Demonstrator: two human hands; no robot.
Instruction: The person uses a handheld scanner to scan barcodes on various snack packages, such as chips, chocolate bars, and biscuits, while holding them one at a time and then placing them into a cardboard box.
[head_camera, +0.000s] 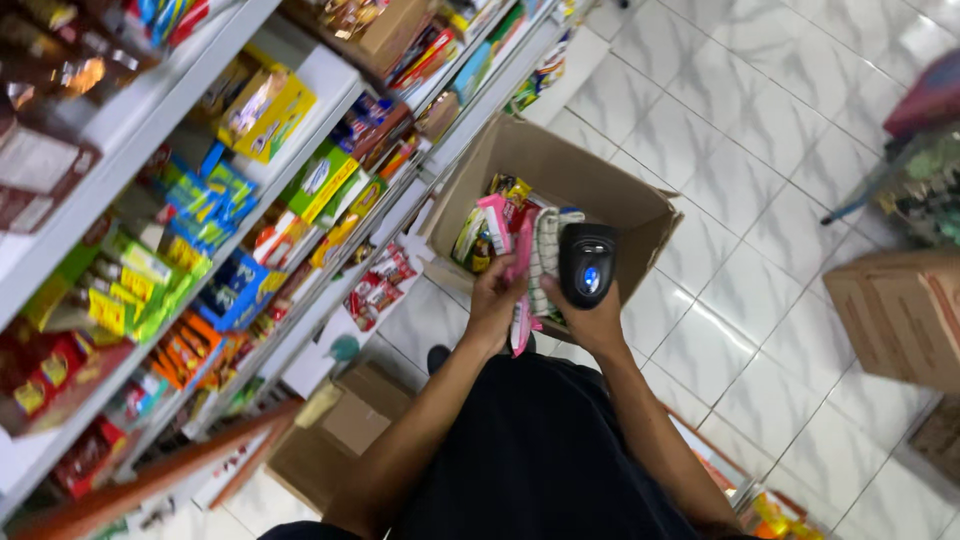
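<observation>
Your left hand (495, 295): fingers closed on one pink packet strip (521, 270), its lower end hanging, print too blurred to make out. Your right hand (590, 320): fingers wrapped round one black handheld scanner (587, 264), blue-lit. Beyond: one open cardboard box (590, 185) on the floor, contents partly hidden. Left: stocked shelves (300, 90), cut off.

A white tiled floor (760, 150) carries an open cardboard box (560, 170) standing just beside the shelves (330, 85) and filled with upright packets. A second, closed cardboard box (895, 315) sits on the tiles at the right edge. The shelves run in white tiers along the left, each packed with colourful packets and small cartons.
</observation>
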